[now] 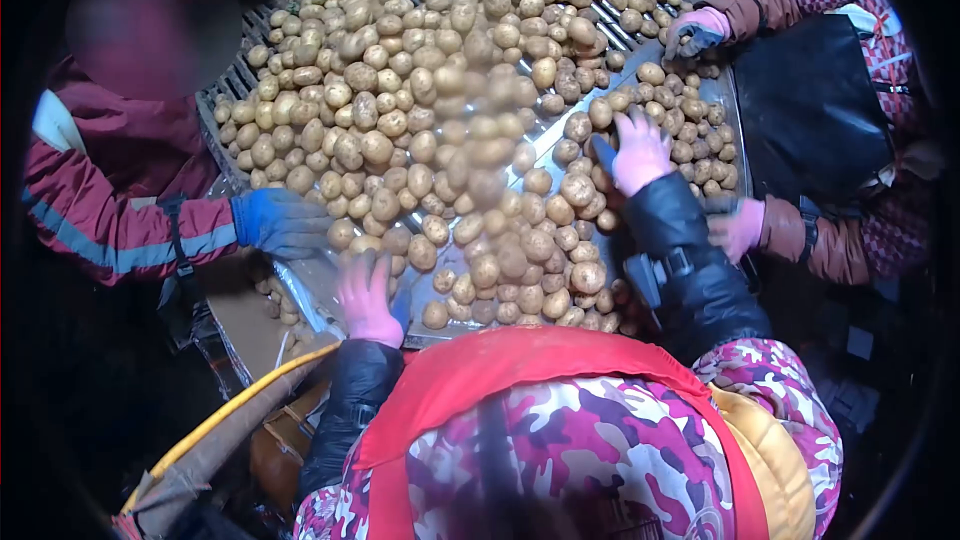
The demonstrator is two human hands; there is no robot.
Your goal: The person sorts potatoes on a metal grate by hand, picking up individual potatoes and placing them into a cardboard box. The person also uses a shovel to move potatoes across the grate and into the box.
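A thick layer of potatoes (380, 120) covers the metal sorting surface (548, 145). My left hand (368, 302), in a pink glove with dark parts, is at the near left edge of the pile, its fingers stretched toward the closest potatoes. Over on the right, my right hand (640, 153) wears a similar glove. Its fingers are spread against potatoes beside the metal strip, and no potato shows gripped in it. The palms of both hands are hidden from view.
A co-worker's blue-gloved hand (283, 223) touches the pile at left. Another person's gloved hands (698, 30) work at right, one close to my right forearm. A black apron (815, 105) hangs there. At lower left is a yellow-rimmed container (240, 418).
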